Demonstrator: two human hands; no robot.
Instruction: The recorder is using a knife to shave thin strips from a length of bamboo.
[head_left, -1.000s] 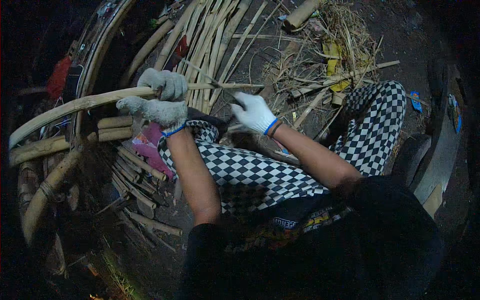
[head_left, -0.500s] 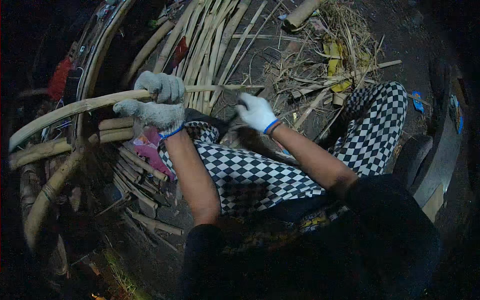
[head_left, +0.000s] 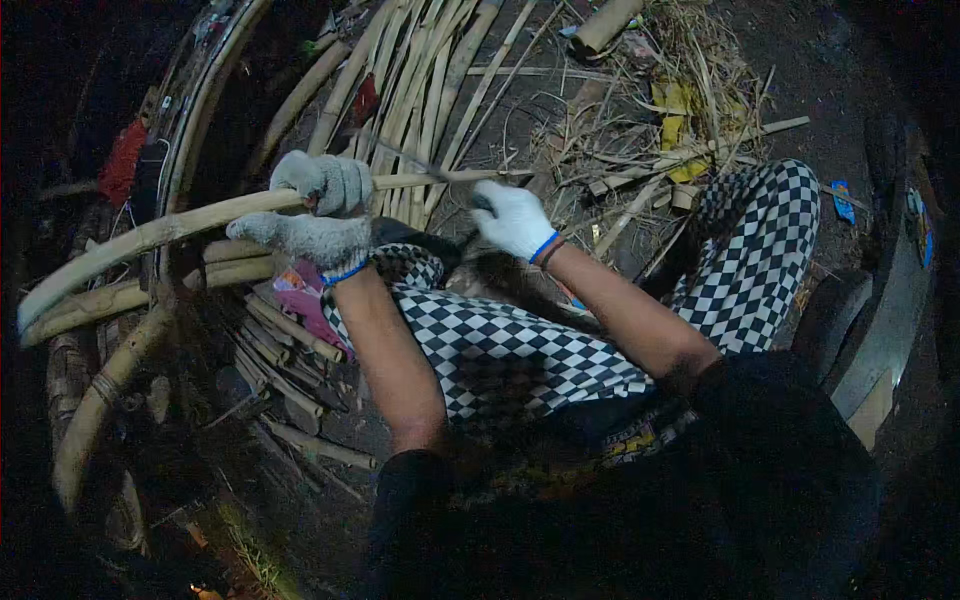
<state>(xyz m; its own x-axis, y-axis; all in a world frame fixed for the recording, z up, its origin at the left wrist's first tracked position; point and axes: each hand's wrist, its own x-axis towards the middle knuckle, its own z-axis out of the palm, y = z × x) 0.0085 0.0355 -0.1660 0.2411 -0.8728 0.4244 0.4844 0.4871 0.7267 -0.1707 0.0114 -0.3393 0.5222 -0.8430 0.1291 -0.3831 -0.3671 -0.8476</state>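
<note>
Head view, looking down. The left hand (head_left: pixel 325 205), gloved, is wrapped around a long, curved wooden strip (head_left: pixel 150 235); the strip reaches far out to the left and shows a shorter, thinner stretch to the right of the glove. The right hand (head_left: pixel 512 220), also gloved, is closed around the handle of a knife (head_left: pixel 428 167), the handle mostly hidden by the fingers. The blurred blade slants across the strip between the hands; whether it touches the wood cannot be told. The left grip, near the strip's right part, probably steadies it while leaving that end bare for the blade; the gap between the hands likely keeps the left fingers off the edge. Relative to the hands, the strip passes through the left one, and its right tip lies just beyond the right one, on the far side. Near side: checkered trousers (head_left: pixel 520 345). Far side: a bundle of pale strips (head_left: pixel 425 100) and, to its right, dry shavings (head_left: pixel 700 60) on the ground (head_left: pixel 830 90).
</note>
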